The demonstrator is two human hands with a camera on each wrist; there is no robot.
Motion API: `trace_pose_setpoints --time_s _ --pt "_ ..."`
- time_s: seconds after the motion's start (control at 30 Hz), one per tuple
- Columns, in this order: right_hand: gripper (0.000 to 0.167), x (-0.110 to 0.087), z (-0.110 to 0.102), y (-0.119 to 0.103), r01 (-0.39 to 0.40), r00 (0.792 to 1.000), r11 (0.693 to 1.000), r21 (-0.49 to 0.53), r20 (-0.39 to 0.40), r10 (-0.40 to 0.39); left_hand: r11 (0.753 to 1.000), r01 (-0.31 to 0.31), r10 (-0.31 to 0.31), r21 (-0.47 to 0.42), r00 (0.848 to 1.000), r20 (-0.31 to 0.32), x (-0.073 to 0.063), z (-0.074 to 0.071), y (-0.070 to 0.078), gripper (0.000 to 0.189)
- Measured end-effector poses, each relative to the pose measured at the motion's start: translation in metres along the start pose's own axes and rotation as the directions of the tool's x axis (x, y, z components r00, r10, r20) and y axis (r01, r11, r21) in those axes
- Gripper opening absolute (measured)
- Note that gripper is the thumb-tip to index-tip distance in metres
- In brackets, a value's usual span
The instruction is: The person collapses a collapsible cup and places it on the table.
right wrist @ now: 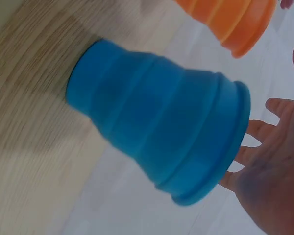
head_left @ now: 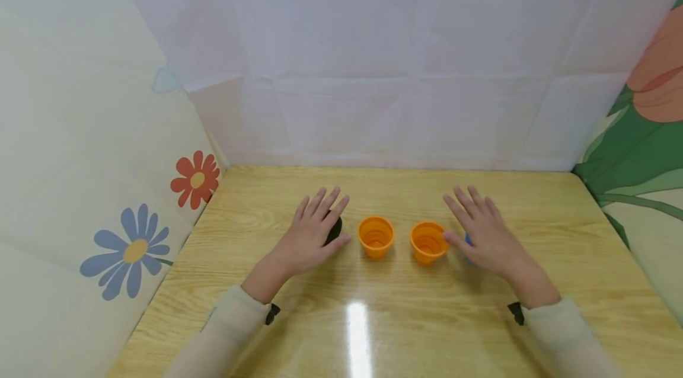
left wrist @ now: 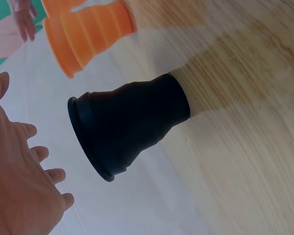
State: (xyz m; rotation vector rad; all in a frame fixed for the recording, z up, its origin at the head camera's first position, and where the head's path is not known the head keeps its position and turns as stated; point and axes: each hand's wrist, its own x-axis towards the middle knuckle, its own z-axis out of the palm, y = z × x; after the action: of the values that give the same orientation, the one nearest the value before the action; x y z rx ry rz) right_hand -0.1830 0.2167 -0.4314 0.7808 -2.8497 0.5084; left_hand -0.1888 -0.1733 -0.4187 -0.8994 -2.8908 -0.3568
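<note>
My left hand point(head_left: 312, 236), fingers spread and straight, hovers over a black cup point(left wrist: 130, 120) that it partly hides in the head view. The left wrist view shows this ridged cup upright on the table, apart from the fingers. On the other side, my right hand point(head_left: 488, 236) is spread above a blue ridged cup point(right wrist: 159, 117), mostly covered from the head camera. Two orange cups stand mouth-up between the hands: the left orange cup point(head_left: 376, 237) and the right orange cup point(head_left: 428, 243). The right thumb overlaps the right cup's rim in the head view; contact is unclear.
All the cups stand on a wood-grain table point(head_left: 299, 330), in a row across its middle. A white cloth point(head_left: 341, 70) hangs along the back edge. Flower-printed sheets point(head_left: 69, 159) flank both sides.
</note>
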Motion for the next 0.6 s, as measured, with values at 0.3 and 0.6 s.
trace_pose_setpoints --time_s 0.3,0.6 --pt "0.076 0.014 0.008 -0.020 0.035 0.999 0.999 0.009 0.029 -0.036 1.000 0.011 -0.010 -0.007 1.000 0.012 -0.007 0.000 0.003 0.076" --pt "0.077 0.027 0.015 -0.040 0.061 0.997 0.998 0.022 0.050 -0.062 0.999 0.031 -0.031 0.026 0.999 0.024 -0.017 0.006 -0.006 0.077"
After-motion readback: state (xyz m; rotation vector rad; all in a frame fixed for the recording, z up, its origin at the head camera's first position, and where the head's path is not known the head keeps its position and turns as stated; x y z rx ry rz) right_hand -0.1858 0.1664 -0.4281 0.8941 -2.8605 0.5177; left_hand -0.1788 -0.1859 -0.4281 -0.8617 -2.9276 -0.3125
